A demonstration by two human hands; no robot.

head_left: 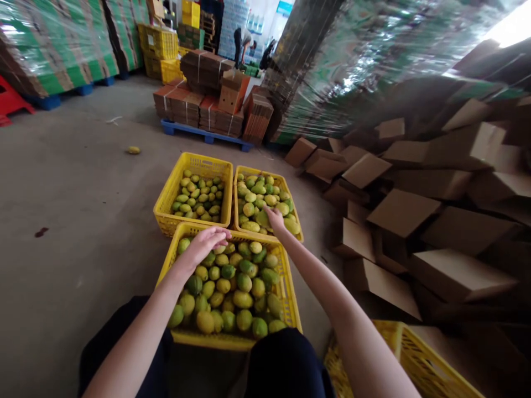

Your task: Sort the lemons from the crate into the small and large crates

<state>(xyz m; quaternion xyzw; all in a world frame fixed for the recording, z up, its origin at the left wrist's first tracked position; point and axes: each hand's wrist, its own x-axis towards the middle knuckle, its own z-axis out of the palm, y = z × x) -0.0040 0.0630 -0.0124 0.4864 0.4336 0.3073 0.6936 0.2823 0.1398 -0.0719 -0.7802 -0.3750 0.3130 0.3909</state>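
The left hand (206,241) hovers palm down over the far rim of the near crate (286,287), fingers together and loosely curled; whether it holds a fruit cannot be told. The right hand (275,218) reaches across that rim into the far right crate (265,172), fingers closed down on the fruit (262,219) at its near edge; a firm grip cannot be confirmed.

Three yellow crates stand on the floor (74,221) with walls touching, so a hand crosses from one to the next without clearing a gap. The far left crate (194,163) is filled lower than the other two. The near crate sits between the person's knees, within easy reach of both arms.

Open floor lies to the left. To the right, a heap of cardboard boxes (415,221) crowds close, and a fourth crate (415,354) stands at the near right.
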